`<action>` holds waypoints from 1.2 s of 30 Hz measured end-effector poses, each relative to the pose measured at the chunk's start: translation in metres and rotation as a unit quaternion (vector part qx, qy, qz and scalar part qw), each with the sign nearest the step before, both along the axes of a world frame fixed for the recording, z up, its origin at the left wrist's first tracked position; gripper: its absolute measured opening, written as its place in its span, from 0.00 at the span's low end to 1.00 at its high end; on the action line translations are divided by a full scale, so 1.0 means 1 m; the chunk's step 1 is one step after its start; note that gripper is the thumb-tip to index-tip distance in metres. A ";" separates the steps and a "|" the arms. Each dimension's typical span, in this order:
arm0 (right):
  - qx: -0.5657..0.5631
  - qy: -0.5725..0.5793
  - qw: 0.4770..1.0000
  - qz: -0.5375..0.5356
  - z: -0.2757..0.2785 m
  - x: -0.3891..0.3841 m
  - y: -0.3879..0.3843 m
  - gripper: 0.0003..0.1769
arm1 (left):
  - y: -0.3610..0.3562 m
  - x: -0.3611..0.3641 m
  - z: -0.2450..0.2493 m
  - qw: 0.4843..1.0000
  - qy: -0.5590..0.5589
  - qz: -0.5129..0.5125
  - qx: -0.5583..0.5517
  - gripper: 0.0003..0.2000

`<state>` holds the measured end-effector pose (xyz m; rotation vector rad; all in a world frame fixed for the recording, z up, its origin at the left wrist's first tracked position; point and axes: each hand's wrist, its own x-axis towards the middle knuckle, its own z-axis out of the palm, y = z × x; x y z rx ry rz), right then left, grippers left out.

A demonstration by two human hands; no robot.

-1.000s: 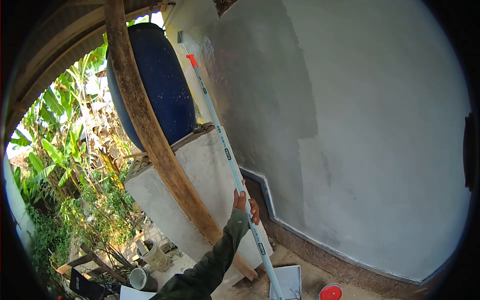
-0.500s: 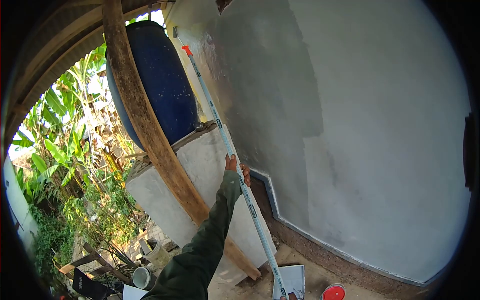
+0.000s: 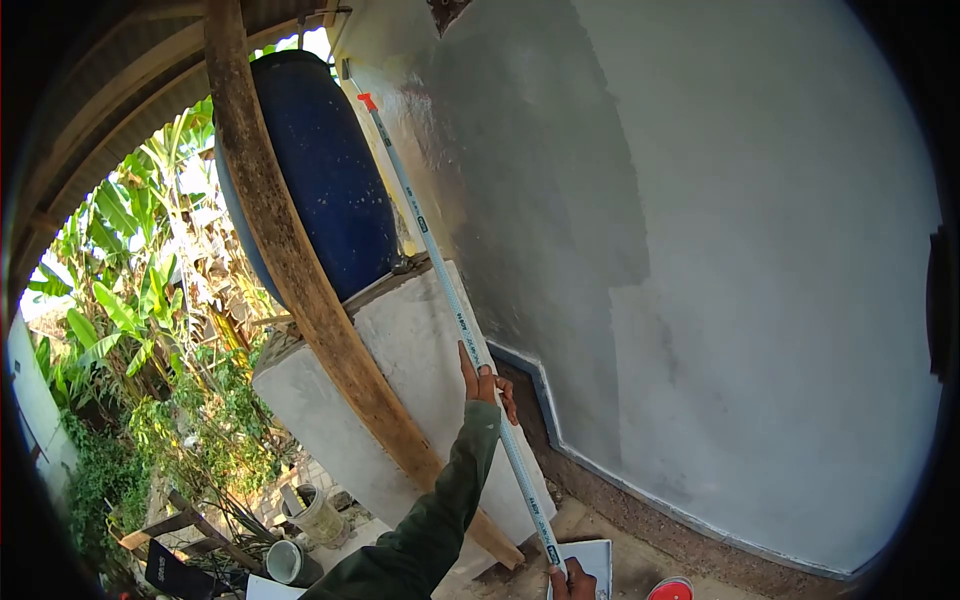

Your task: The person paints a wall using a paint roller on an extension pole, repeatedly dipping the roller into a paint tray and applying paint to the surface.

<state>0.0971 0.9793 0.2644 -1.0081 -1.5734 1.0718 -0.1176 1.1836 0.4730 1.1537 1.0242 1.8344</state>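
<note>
A long pale pole (image 3: 440,262) with dark lettering slants across the head view, an orange-red fitting (image 3: 367,101) and a small paint roller (image 3: 346,69) at its top end. My left hand (image 3: 487,383), at the end of a dark green sleeve, is around the middle of the pole, with one finger stretched along it. My right hand (image 3: 572,582) holds the pole's lower end at the bottom edge. The roller is near the far left part of the grey wall (image 3: 740,250), which shows a darker patch beside a lighter area.
A blue barrel (image 3: 325,180) stands on a whitish block (image 3: 410,330), behind a slanting wooden post (image 3: 300,270). On the ground are a white tray (image 3: 597,560), a red-topped can (image 3: 671,590) and buckets (image 3: 290,562). Plants (image 3: 120,300) grow at left.
My left hand has slid down the pole, and one finger now extends. My right hand has come further into view with the pole's lower end. The roller end has shifted slightly left.
</note>
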 end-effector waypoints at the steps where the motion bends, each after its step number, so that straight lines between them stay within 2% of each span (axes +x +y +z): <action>1: 0.001 0.001 1.000 0.000 0.012 -0.002 0.002 0.26 | -0.002 0.002 0.002 1.000 0.001 0.007 -0.005 0.33; 3: -0.027 0.038 0.999 0.005 0.041 -0.001 0.004 0.25 | 0.001 -0.002 0.005 1.000 0.010 0.013 0.002 0.33; 4: -0.026 0.038 0.999 0.005 0.037 -0.003 0.007 0.25 | 0.004 -0.005 0.007 1.000 0.018 0.019 0.009 0.33; 6: 0.003 -0.043 0.999 0.002 0.018 -0.014 0.020 0.24 | 0.013 -0.014 0.012 1.000 0.018 0.014 0.018 0.33; 7: 0.074 0.003 0.997 -0.037 0.009 -0.024 0.025 0.24 | 0.017 -0.019 0.015 0.999 0.019 0.010 0.026 0.33; 11: 0.086 0.006 0.995 -0.052 0.016 -0.037 0.039 0.22 | 0.030 -0.028 0.037 0.998 0.037 0.026 0.032 0.32; 14: 0.084 0.012 0.995 -0.044 0.030 -0.041 0.048 0.21 | 0.037 -0.032 0.049 0.998 0.033 0.018 0.045 0.31; 16: 0.012 -0.048 0.999 -0.018 0.040 -0.042 0.052 0.19 | 0.047 -0.038 0.054 0.999 0.017 0.028 0.038 0.31; 18: 0.013 -0.050 0.999 -0.018 0.052 -0.041 0.056 0.20 | 0.053 -0.040 0.059 0.999 0.003 0.036 0.028 0.31; 21: 0.017 -0.033 0.999 -0.009 0.049 -0.037 0.056 0.20 | 0.050 -0.036 0.062 0.998 0.040 0.042 0.033 0.31; 26: 0.042 0.036 0.998 -0.015 0.039 0.003 0.025 0.20 | 0.016 0.008 0.038 0.999 0.028 0.015 0.018 0.33; 28: 0.017 -0.051 0.998 -0.026 0.045 0.029 0.006 0.19 | 0.003 0.025 0.018 0.999 0.027 -0.008 0.017 0.35; 31: -0.026 -0.048 0.999 -0.006 0.035 0.063 -0.017 0.19 | -0.021 0.062 -0.003 1.000 0.005 -0.004 0.023 0.36; 32: -0.025 -0.048 0.998 -0.007 0.023 0.073 -0.023 0.19 | -0.030 0.075 -0.008 1.000 -0.004 -0.007 0.028 0.36; 34: -0.023 -0.132 0.991 -0.023 -0.007 0.093 -0.039 0.19 | -0.049 0.095 -0.017 0.999 -0.007 -0.025 0.021 0.37; 36: 0.016 -0.117 0.992 -0.047 -0.029 0.109 -0.056 0.18 | -0.063 0.113 -0.029 0.999 -0.011 -0.044 0.014 0.37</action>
